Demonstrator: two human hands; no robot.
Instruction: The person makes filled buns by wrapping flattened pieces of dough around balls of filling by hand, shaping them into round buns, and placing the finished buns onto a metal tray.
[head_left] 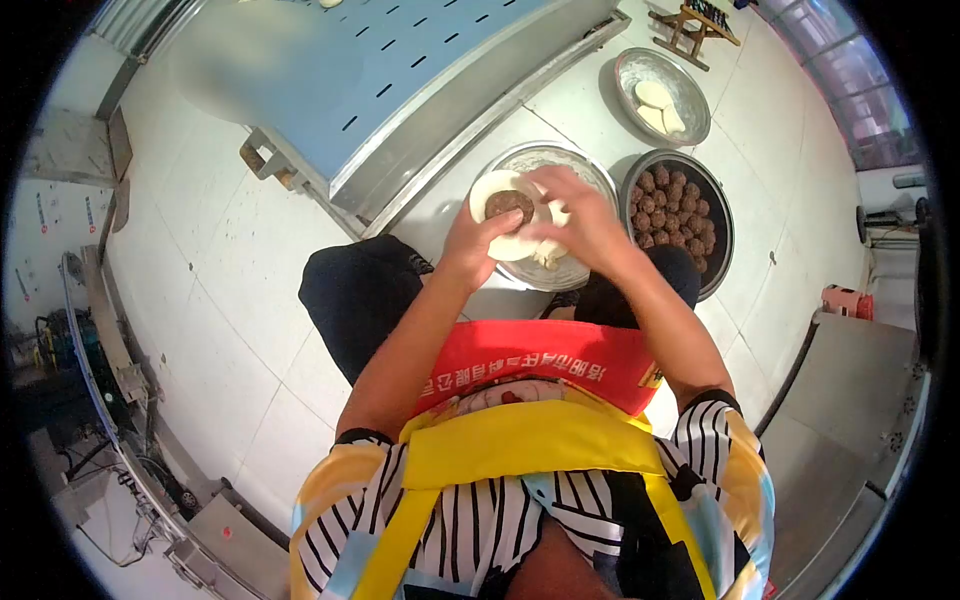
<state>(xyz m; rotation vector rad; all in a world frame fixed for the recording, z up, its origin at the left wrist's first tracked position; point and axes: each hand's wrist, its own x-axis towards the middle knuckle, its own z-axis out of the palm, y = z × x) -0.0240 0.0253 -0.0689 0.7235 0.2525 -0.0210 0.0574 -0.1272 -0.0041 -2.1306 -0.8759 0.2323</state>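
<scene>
My left hand (pixel 474 240) holds a flat round dough wrapper (pixel 484 186), its thumb resting on a ball of brown meat filling (pixel 509 207) in the middle. At the wrapper's right side is my right hand (pixel 585 222), with curled, slightly blurred fingers around pale dough at the edge. Under both hands stands a wide metal bowl (pixel 597 172) with a floury inside. Some pale dough (pixel 547 254) shows below my right hand, partly covered by it.
Right of my knees, a dark-rimmed basin (pixel 727 232) holds several meat balls (pixel 672 208). Behind it, a metal bowl (pixel 627 72) contains several dough pieces (pixel 655 95). A blue slotted conveyor (pixel 400 60) runs ahead; a wooden stool (pixel 690 35) stands far right.
</scene>
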